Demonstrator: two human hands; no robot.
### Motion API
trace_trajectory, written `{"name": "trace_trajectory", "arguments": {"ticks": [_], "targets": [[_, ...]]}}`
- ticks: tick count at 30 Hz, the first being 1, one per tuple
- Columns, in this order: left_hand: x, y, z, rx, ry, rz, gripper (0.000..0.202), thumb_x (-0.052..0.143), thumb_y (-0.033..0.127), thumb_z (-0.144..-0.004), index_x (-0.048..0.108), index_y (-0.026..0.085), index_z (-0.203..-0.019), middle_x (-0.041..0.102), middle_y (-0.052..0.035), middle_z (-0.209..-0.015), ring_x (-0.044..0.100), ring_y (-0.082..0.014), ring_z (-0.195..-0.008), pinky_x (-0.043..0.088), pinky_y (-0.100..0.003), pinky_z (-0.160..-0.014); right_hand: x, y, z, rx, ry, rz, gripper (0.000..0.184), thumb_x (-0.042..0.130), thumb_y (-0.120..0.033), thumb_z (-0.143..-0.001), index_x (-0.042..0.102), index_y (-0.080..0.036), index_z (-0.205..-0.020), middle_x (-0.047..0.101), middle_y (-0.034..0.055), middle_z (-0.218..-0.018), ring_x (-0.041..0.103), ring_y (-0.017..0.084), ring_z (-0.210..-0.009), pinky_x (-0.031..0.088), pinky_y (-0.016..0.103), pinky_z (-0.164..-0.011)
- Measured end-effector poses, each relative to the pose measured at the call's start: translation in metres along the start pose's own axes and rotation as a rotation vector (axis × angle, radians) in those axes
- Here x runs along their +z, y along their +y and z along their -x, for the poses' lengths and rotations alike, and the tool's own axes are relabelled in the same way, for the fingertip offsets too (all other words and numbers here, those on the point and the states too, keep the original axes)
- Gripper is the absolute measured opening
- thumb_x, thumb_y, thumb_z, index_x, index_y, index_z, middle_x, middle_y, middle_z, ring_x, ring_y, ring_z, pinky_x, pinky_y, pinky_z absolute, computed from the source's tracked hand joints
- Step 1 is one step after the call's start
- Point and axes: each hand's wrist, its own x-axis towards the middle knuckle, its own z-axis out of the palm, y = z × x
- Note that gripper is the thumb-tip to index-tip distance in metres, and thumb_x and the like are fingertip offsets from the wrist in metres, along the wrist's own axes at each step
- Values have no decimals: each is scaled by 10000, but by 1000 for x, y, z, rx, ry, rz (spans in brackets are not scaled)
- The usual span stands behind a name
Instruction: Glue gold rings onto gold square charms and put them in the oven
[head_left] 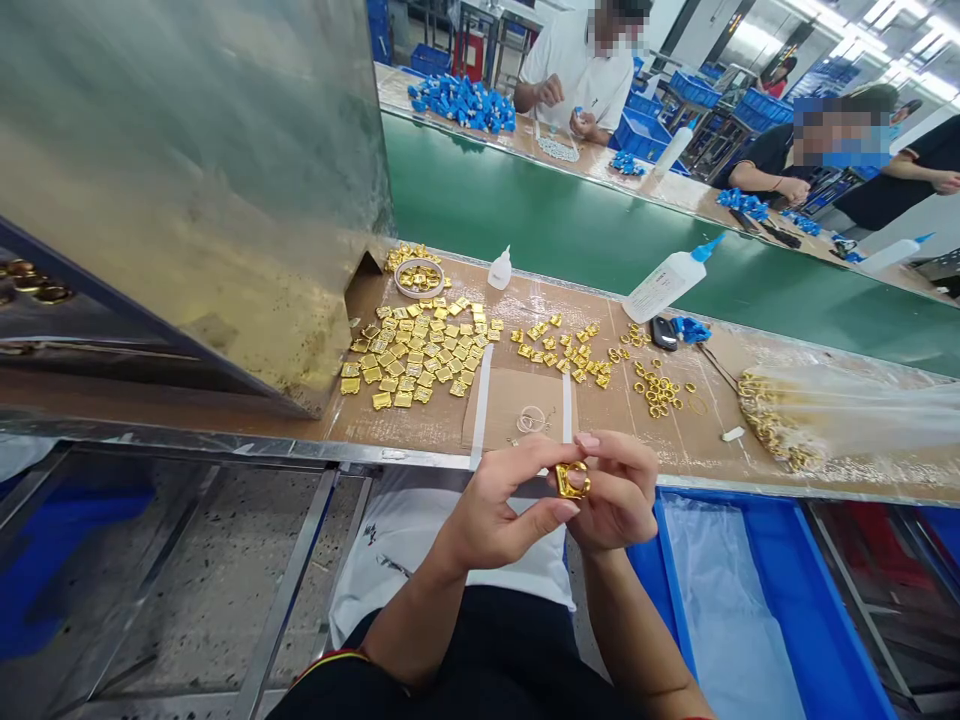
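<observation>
Between my two hands, just over the bench's near edge, is a shiny gold piece (571,481) with a squarish block on one side and a ring shape on the other. My left hand (499,505) pinches it between thumb and fingers. From the other side the fingers of my right hand (619,490) close on its ring-shaped part. A brown board (504,410) with two white tape strips lies behind my hands, with a clear loop (531,418) on it. Flat gold squares (420,355) spread at the left, small gold parts (570,352) in the middle, gold rings (658,392) to the right.
A large metal panel (225,180) rises at the left. Glue bottles, one small (500,269) and one large (667,283), stand or lean near the green belt (525,200). A plastic bag (840,410) of gold parts lies right. Below is a blue bin (810,600). People sit opposite.
</observation>
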Motion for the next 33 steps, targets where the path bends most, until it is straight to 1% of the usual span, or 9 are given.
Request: {"name": "trace_trajectory", "arguments": {"ticks": [3, 7, 13, 16, 22, 28, 33], "targets": [[0, 0, -1, 3, 9, -12, 374, 655, 382, -994, 703, 159, -1291, 785, -124, -1048, 703, -217, -909, 562, -323, -833, 1, -1, -1, 10, -2, 4, 137, 712, -239, -979, 658, -230, -854, 668, 23, -949, 683, 163, -800, 554, 297, -593], [0, 1, -1, 1, 19, -21, 348, 656, 357, -991, 708, 159, -1273, 787, -125, -1061, 699, -212, -898, 561, -322, -830, 2, -3, -1, 21, 5, -1, 123, 712, -209, -974, 664, -228, -863, 667, 22, -938, 680, 159, -801, 553, 295, -599], [-1, 1, 1, -4, 15, -12, 369, 650, 334, -982, 702, 163, -1305, 781, -120, -1045, 702, -218, -900, 566, -330, -835, 1, -3, 1, 34, -11, -11, 124, 727, -150, -942, 673, -239, -876, 672, 24, -962, 682, 169, -819, 564, 302, -605], [-1, 1, 2, -8, 9, -18, 400, 647, 325, -982, 685, 171, -1349, 778, -127, -1080, 707, -222, -916, 573, -342, -867, -1, -2, 3, 50, -23, -33, 146, 731, -133, -933, 665, -240, -859, 671, 28, -989, 681, 170, -841, 573, 304, -624], [-1, 1, 2, 10, 10, -26, 426, 657, 282, -974, 668, 193, -1391, 775, -126, -1104, 706, -221, -949, 570, -335, -890, -2, -3, 5, 107, -50, -86, 170, 738, -107, -918, 655, -243, -856, 649, 32, -1021, 670, 172, -890, 591, 314, -669], [-1, 0, 2, 19, 5, -16, 441, 658, 254, -963, 660, 202, -1401, 775, -123, -1127, 711, -222, -960, 574, -337, -894, -2, -2, 7, 106, -51, -109, 176, 762, -101, -903, 653, -227, -847, 643, 36, -1047, 660, 163, -911, 586, 303, -694], [3, 5, 3, -39, 39, 3, 459, 655, 184, -936, 667, 226, -1393, 771, -111, -1208, 711, -204, -974, 571, -302, -875, -2, -1, 8, 114, -59, -105, 189, 752, -90, -902, 648, -237, -845, 648, 35, -1070, 665, 165, -910, 592, 306, -685]]}}
